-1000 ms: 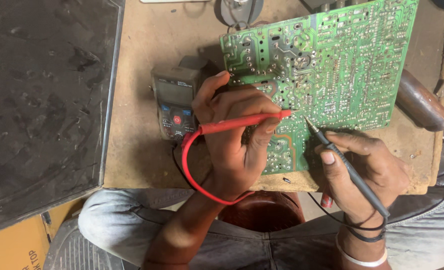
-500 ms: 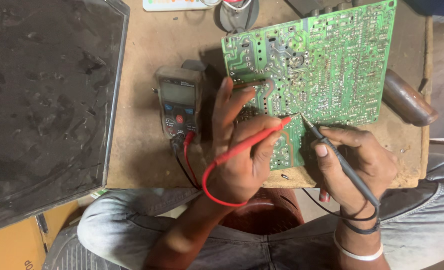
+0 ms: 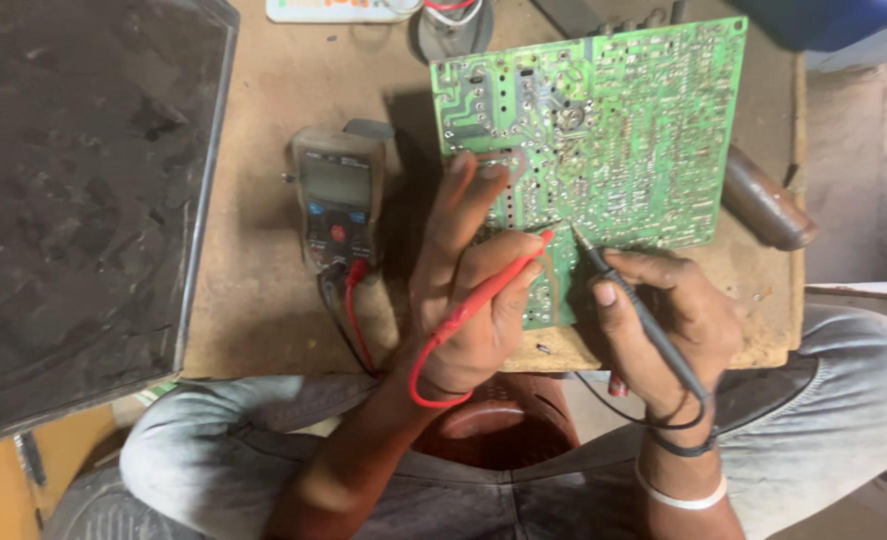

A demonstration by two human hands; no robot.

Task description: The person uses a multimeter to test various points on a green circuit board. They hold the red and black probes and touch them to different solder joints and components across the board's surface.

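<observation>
A green circuit board (image 3: 604, 130) lies solder-side up on the desk (image 3: 264, 200). A red probe (image 3: 489, 285) is pinched in the left hand (image 3: 474, 290), a black probe (image 3: 629, 300) in the right hand (image 3: 669, 310), both tips set on the board's near edge. A multimeter (image 3: 337, 205) rests beside it. Probing appears underway; steady tips seem needed.

Probes on circuit board
Left hand (image 3: 474, 290) holds red probe (image 3: 494, 285), right hand (image 3: 674, 310) holds black probe (image 3: 634, 300); both tips touch green circuit board (image 3: 624, 130). Multimeter (image 3: 337, 205) lies beside.
</observation>
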